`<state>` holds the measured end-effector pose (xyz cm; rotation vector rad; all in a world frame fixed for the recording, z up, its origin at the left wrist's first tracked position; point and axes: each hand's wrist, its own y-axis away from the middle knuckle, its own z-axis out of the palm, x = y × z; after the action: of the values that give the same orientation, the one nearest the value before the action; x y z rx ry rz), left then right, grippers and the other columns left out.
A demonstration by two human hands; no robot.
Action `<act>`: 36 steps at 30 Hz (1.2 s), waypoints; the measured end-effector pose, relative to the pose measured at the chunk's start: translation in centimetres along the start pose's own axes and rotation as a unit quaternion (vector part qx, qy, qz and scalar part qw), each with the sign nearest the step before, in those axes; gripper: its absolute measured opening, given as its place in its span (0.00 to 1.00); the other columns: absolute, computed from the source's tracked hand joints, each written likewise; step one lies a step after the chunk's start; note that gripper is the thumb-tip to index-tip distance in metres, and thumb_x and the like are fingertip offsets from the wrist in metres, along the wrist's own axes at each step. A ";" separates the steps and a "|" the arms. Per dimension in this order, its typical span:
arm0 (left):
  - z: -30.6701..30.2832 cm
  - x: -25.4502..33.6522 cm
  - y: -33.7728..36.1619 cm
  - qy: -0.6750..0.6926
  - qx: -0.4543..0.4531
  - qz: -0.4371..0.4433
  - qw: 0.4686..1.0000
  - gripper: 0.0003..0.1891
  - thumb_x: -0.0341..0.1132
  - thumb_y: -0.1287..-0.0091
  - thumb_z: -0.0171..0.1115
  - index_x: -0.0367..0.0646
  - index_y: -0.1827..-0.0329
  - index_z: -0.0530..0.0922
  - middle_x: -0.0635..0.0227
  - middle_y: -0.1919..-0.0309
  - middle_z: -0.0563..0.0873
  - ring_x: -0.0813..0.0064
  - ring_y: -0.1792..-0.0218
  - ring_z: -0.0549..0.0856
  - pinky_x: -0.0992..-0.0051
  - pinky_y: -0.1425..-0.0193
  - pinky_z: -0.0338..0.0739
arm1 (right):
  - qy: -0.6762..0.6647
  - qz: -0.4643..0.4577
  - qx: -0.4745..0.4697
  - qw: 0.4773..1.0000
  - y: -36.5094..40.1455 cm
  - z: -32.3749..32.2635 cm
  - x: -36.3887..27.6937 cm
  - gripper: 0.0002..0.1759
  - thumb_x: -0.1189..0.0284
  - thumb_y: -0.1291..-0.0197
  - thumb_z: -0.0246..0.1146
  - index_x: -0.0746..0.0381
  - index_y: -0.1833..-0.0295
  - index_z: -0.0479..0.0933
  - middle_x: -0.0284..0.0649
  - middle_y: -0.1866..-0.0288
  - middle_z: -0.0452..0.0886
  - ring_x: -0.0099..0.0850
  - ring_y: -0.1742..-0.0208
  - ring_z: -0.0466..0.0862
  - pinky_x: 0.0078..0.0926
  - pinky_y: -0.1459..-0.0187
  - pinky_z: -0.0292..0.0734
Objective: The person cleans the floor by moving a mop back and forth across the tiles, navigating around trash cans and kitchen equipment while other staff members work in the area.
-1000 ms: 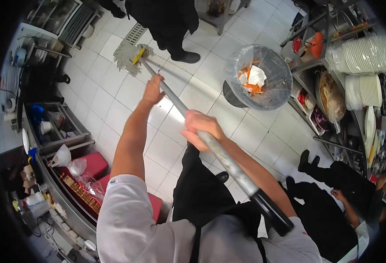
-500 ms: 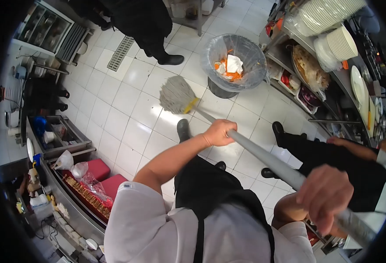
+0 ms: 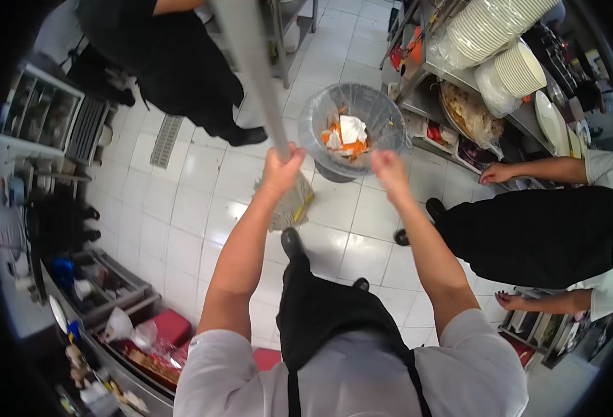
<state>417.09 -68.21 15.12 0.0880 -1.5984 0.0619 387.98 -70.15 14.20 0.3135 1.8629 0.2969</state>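
- White tiled floor (image 3: 369,257): lay below both hands.
- Co-worker (image 3: 536,233) in black apron: stood right of the right hand.
- Mop (image 3: 251,69): tilted, handle ran up-left from the left hand, upper part blurred.
- Lined bin (image 3: 313,139): just beyond right hand, contact unclear.
- Mop head (image 3: 289,208): on floor, below left hand.
- Left hand (image 3: 283,170): wrapped around mop handle.
- Right hand (image 3: 390,172): apart from handle, blurred, couldn't tell if clenched.
- Orange scraps (image 3: 358,147): in bin, left of right hand.
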 end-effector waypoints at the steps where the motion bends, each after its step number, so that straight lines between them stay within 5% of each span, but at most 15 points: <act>1: -0.5 -0.3 -1.0 0.040 0.001 -0.011 0.999 0.16 0.29 0.32 0.62 0.46 0.80 0.69 0.79 0.83 0.69 0.85 0.80 0.70 0.76 0.76 0.63 | 0.133 -0.040 -0.017 0.990 -1.0 0.6 3.4 0.26 0.56 0.37 0.69 0.66 0.44 0.77 0.44 0.59 0.86 0.36 0.57 0.85 0.33 0.51 0.80; 5: -4.3 -0.1 -2.4 0.148 -0.016 -0.017 0.989 0.12 0.26 0.30 0.56 0.46 0.73 0.68 0.79 0.83 0.66 0.85 0.82 0.64 0.77 0.77 0.58 | 0.433 -0.122 -0.015 0.893 -3.3 4.6 8.7 0.35 0.50 0.42 0.71 0.68 0.40 0.75 0.55 0.44 0.82 0.48 0.42 0.82 0.40 0.38 0.74; 8: -5.6 -0.5 -0.8 0.187 -0.013 -0.016 0.982 0.13 0.26 0.31 0.58 0.44 0.75 0.66 0.77 0.83 0.68 0.84 0.81 0.67 0.76 0.76 0.60 | 0.490 -0.147 -0.091 0.854 -6.8 5.1 10.2 0.36 0.48 0.41 0.69 0.66 0.39 0.76 0.54 0.42 0.82 0.50 0.43 0.82 0.46 0.40 0.75; 14: -4.9 0.5 1.2 0.168 0.032 0.057 0.984 0.16 0.29 0.35 0.57 0.45 0.78 0.60 0.71 0.86 0.65 0.77 0.83 0.63 0.73 0.77 0.61 | 0.545 -0.100 -0.171 0.815 -10.3 5.6 14.1 0.31 0.44 0.37 0.61 0.64 0.55 0.85 0.47 0.60 0.88 0.46 0.53 0.87 0.42 0.48 0.79; 17: -3.6 0.5 2.4 0.166 0.034 0.066 0.983 0.16 0.30 0.35 0.56 0.46 0.79 0.60 0.72 0.87 0.64 0.77 0.84 0.62 0.73 0.76 0.61 | 0.517 -0.197 -0.105 0.826 -10.1 5.0 16.7 0.29 0.44 0.34 0.58 0.61 0.64 0.86 0.43 0.67 0.88 0.44 0.60 0.89 0.42 0.54 0.81; 20: -3.2 0.7 3.4 0.168 0.047 0.077 0.982 0.16 0.30 0.35 0.56 0.46 0.78 0.60 0.73 0.86 0.63 0.77 0.83 0.62 0.73 0.75 0.62 | 0.520 -0.184 -0.126 0.825 -7.0 3.0 17.3 0.30 0.45 0.32 0.56 0.64 0.61 0.82 0.49 0.66 0.87 0.44 0.63 0.89 0.39 0.61 0.83; 28: 0.5 1.3 4.2 0.145 0.069 0.064 0.985 0.15 0.26 0.35 0.54 0.47 0.78 0.60 0.72 0.85 0.67 0.80 0.82 0.63 0.76 0.77 0.59 | 0.519 0.040 -0.087 0.850 -0.8 -3.6 19.6 0.30 0.46 0.34 0.60 0.64 0.47 0.81 0.52 0.53 0.86 0.46 0.49 0.86 0.45 0.45 0.77; 31: 1.7 0.7 3.4 0.108 0.076 0.039 0.990 0.12 0.26 0.35 0.53 0.47 0.76 0.62 0.74 0.84 0.64 0.80 0.81 0.63 0.76 0.75 0.60 | 0.507 -0.106 0.036 0.855 0.3 -3.6 15.4 0.33 0.49 0.35 0.63 0.67 0.38 0.74 0.57 0.42 0.80 0.49 0.39 0.81 0.48 0.39 0.72; 33: 2.4 -0.1 2.6 0.161 0.022 0.047 0.986 0.11 0.25 0.35 0.52 0.47 0.74 0.64 0.74 0.83 0.66 0.82 0.81 0.63 0.76 0.76 0.59 | 0.279 -0.124 -0.018 0.952 1.0 -3.2 7.5 0.36 0.51 0.36 0.66 0.68 0.34 0.69 0.59 0.34 0.73 0.48 0.32 0.75 0.47 0.35 0.69; 36: 5.0 0.4 2.6 0.085 0.008 0.023 0.996 0.10 0.25 0.37 0.58 0.47 0.74 0.68 0.78 0.81 0.69 0.84 0.79 0.67 0.77 0.74 0.62 | -0.052 -0.255 -0.117 0.959 4.5 -3.6 -7.2 0.44 0.49 0.40 0.70 0.68 0.30 0.65 0.53 0.32 0.73 0.43 0.30 0.73 0.42 0.31 0.67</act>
<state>411.85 -66.10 15.45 0.0575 -1.4298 0.1156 387.01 -68.72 23.22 -0.3082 1.7145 0.1383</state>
